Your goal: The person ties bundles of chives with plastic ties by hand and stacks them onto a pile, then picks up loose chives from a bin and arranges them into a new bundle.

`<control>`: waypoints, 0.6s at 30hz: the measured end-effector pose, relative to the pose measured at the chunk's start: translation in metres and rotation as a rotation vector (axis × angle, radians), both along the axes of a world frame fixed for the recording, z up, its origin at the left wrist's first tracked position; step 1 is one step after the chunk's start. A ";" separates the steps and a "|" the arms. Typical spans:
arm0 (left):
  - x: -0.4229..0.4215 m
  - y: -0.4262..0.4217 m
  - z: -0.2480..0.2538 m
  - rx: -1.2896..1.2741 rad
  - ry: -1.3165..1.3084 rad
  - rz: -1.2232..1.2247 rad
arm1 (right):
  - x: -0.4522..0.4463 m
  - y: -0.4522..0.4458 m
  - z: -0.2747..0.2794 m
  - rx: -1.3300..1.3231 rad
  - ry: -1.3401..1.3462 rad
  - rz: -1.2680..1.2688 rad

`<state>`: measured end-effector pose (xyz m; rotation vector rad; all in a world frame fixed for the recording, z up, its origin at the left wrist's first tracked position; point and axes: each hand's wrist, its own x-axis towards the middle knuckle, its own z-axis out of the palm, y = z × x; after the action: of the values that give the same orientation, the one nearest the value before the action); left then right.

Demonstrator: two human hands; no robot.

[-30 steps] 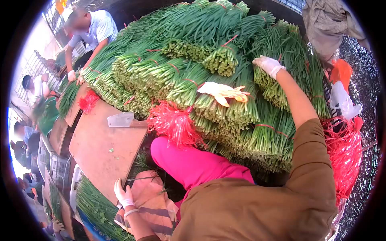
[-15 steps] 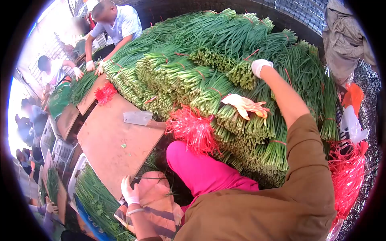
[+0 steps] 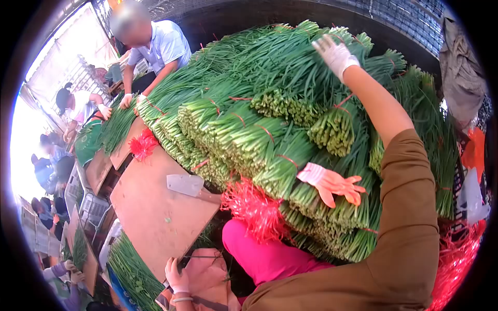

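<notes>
My right hand (image 3: 334,56), in a white glove, reaches over the pile of garlic chives (image 3: 223,137). Its fingers are stretched out and spread, resting on or just above the leaves. Below it, a tied bundle (image 3: 332,132) shows its cut stem ends. At the lower corner of the wooden board (image 3: 155,207) is my left hand (image 3: 176,277), also gloved, its fingers extended along the edge and nothing visible in them. A cleaver (image 3: 187,185) lies on the board. An orange-and-white glove (image 3: 334,182) rests on the bundles.
Red plastic ties (image 3: 254,207) hang beside my knee; more ties (image 3: 141,145) lie on the board's far end. Loose chives (image 3: 129,264) lie left of the board. A co-worker (image 3: 161,49) handles greens at upper left. Grey cloth (image 3: 461,67) hangs at right.
My right hand has left the tied bundle's stem end and moved up over the leaves, its fingers now spread. My left hand stays at the board's corner. The view has shifted slightly.
</notes>
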<state>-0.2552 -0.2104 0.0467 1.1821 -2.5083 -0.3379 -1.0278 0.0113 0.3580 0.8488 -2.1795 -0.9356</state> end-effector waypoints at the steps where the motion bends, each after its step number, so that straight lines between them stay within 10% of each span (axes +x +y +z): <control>1: 0.001 -0.002 -0.003 0.014 -0.019 0.015 | -0.007 -0.015 -0.009 0.063 -0.035 0.041; 11: -0.008 0.005 0.001 -0.068 -0.009 0.033 | -0.013 -0.057 -0.007 -0.132 -0.144 0.124; 13: -0.016 0.010 0.012 -0.098 -0.005 0.028 | -0.033 -0.030 0.023 -0.517 0.016 0.270; 15: -0.015 0.009 0.015 -0.074 -0.005 0.024 | -0.050 0.007 0.063 -1.611 -0.718 0.613; 18: -0.014 0.008 0.008 -0.073 0.000 0.031 | -0.127 0.081 0.118 -1.983 -0.885 0.665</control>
<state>-0.2691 -0.2023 0.0548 1.1905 -2.4772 -0.2362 -1.1549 0.0922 0.4756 0.6658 -1.8321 1.9647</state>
